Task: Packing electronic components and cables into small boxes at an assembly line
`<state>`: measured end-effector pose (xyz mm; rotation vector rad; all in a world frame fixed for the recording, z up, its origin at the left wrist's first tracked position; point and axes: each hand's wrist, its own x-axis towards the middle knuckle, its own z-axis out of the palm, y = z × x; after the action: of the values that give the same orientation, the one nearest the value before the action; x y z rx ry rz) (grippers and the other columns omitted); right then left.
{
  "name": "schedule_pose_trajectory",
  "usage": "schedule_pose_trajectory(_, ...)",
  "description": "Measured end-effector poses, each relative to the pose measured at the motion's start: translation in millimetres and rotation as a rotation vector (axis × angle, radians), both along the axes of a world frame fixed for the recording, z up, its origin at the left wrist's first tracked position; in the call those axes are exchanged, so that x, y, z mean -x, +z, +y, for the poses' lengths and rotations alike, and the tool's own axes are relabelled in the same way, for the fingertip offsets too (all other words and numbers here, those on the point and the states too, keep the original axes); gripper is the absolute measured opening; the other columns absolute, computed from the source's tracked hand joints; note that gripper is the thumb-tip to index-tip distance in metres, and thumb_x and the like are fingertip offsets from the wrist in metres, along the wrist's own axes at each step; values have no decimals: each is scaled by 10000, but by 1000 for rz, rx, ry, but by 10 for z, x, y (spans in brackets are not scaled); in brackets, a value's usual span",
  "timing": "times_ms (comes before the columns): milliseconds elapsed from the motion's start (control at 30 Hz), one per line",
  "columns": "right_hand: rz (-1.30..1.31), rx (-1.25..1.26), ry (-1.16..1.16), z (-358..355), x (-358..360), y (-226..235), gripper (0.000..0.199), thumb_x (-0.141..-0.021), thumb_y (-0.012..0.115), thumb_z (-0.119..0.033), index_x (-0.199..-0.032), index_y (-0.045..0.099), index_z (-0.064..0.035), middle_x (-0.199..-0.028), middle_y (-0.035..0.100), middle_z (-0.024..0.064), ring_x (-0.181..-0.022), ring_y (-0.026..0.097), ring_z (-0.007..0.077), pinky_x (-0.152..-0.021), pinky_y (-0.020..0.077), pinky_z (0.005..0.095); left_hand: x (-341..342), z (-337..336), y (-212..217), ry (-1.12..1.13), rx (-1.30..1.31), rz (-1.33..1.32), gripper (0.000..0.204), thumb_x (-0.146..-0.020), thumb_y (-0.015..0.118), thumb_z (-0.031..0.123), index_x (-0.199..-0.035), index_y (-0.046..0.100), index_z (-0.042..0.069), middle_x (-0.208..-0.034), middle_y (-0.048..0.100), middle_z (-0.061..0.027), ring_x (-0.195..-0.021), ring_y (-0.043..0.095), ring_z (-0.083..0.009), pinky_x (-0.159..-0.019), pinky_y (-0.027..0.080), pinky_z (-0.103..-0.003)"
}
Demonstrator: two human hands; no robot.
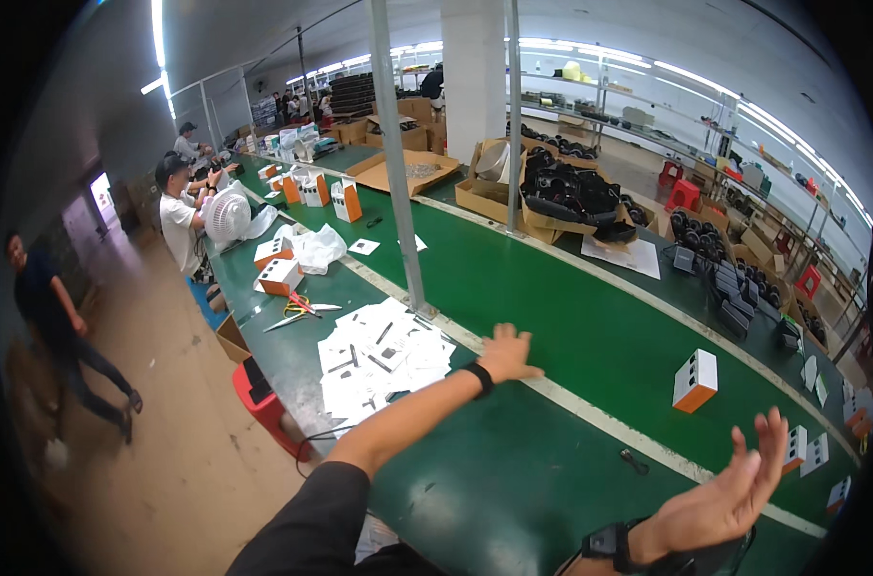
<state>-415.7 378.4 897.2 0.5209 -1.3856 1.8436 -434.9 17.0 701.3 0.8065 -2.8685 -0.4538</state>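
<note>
While both my hands hover empty (fingers spread) above the long green conveyor belt (551,307), left hand (506,355) nears the scattered white paper sheets (383,360), right hand (729,499) nears the small white-and-orange cardboard box (695,380).

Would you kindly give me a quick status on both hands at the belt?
Left hand open, empty, over the belt's white line beside the paper leaflets. Right hand open, empty, raised. Orange-and-white box beyond, untouched.

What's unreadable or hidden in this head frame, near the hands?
- Left hand: palm faces down, hiding whether it touches the green belt.
- Right hand: open, empty; wrist partly cut by lower edge.
- Leaflet pile: print too small.
- Small dark item on belt: too small to identify.
- Orange-and-white box: far side hidden.
</note>
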Motion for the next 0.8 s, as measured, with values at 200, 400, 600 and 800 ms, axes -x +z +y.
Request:
schedule_pose_trajectory(200, 371, 122, 709, 279, -54, -126, 483, -1145, 490, -316, -1384, 657, 69, -1146, 706, 274, -896, 650, 307, -754, 566, 400, -239, -504, -413, 14, -215, -406, 1495, -719, 733, 929, -1789, -10, 195, -1805, -171, -302, -1667, -204, -478, -1228, 30, -830)
schedule_pose_trajectory(400, -165, 21, 844, 674, -490, -294, 394, -1135, 518, -346, -1240, 697, -11, -1067, 690, 156, -830, 595, 236, -691, 531, 366, -181, -691, -268, 57, -125, -364, 1415, -735, 743, 913, -1791, 42, 282, -1818, -117, -295, -1673, -147, -503, -1213, -4, -845)
schedule_pose_trajectory(600, -348, -37, 662, 775, -669, -425, 377, -1132, 524, -348, -1213, 694, -22, -1049, 683, 141, -828, 591, 229, -685, 528, 360, -85, -596, -484, -17, -133, -456, 1308, -792, 696, 923, -1782, 39, 375, -1816, -91, -309, -1672, -115, -523, -1203, 35, -849)
schedule_pose_trajectory(800, -338, -22, 601, 561, -678, -394, 362, -1130, 530, -351, -1187, 690, -32, -1032, 677, 126, -825, 586, 221, -680, 524, 355, -345, -684, -429, -6, -132, -406, 1206, -821, 694, 901, -1768, 100, 445, -1824, -75, -292, -1672, -125, -522, -1194, 11, -851)
